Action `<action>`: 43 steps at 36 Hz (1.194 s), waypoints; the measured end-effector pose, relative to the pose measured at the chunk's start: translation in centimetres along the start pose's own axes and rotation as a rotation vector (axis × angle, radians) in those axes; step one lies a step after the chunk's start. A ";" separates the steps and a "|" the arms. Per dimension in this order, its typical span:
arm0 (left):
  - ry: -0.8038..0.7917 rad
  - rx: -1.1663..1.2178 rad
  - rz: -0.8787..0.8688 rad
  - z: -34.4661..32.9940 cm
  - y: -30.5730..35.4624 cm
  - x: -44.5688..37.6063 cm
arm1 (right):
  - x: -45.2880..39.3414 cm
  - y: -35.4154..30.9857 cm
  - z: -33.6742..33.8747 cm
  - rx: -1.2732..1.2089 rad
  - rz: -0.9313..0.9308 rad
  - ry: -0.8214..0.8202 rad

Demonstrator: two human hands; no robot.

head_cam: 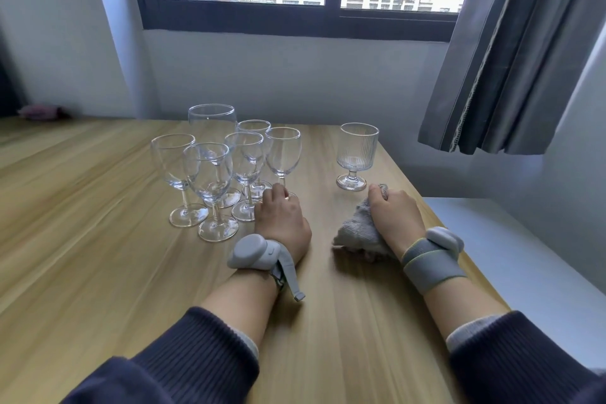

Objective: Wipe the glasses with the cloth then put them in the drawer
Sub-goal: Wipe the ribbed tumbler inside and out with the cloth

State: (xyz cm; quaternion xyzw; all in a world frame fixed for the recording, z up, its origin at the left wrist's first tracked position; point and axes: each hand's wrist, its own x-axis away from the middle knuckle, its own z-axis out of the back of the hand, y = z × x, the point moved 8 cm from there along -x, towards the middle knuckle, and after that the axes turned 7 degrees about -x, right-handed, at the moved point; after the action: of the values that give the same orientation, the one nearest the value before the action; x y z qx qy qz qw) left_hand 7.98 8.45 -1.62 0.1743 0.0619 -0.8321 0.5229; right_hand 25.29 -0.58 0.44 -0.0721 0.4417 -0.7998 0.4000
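Several clear stemmed wine glasses (210, 170) stand grouped on the wooden table (98, 207), a larger one (212, 121) at the back. A ribbed goblet (357, 151) stands apart to their right. My left hand (280, 218) lies on the table with its fingers curled at the foot of the rightmost wine glass (282, 154). The back of the hand hides whether they hold that foot. My right hand (395, 215) grips a bunched grey cloth (357, 231) that rests on the table just in front of the goblet. No drawer is in view.
A lower white surface (508, 249) runs along the table's right edge. A grey curtain (511, 59) hangs at the right, beside the window behind the table. A small pinkish object (42, 111) lies at the far left.
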 end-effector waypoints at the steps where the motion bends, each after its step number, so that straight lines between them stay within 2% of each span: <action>1: 0.002 0.007 -0.035 0.0 0.6 0.0 | -0.1 0.4 0.2 -0.014 -0.029 0.003; 5: -0.009 0.060 -0.209 -0.6 3.3 -0.2 | -0.8 2.3 0.5 -0.176 -0.170 0.025; 8: -0.065 0.143 -0.265 -1.7 4.6 -0.7 | -1.1 3.4 1.0 -0.340 -0.255 0.092; 11: -0.111 0.187 -0.293 -2.4 5.8 -1.4 | -1.2 4.3 1.4 -0.425 -0.288 0.146; 20: -0.226 0.107 -0.369 -4.4 8.1 -4.8 | -1.7 5.0 0.8 -0.545 -0.299 0.213; 31: -0.214 0.109 -0.347 -5.1 7.9 -5.3 | -1.4 6.0 1.4 -0.727 -0.269 0.357; 37: -0.051 0.064 -0.300 -3.7 7.6 -4.5 | -1.9 6.6 0.6 -0.816 -0.327 0.321; 43: -0.076 0.166 -0.229 -3.1 6.4 -3.7 | -2.6 6.5 0.0 -0.824 -0.317 0.284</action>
State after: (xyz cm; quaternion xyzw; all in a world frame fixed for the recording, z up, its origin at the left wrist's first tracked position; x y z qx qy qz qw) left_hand 15.88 9.65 -2.66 0.1771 -0.0075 -0.8946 0.4102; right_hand 30.76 -0.67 -3.86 -0.1814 0.7568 -0.6106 0.1465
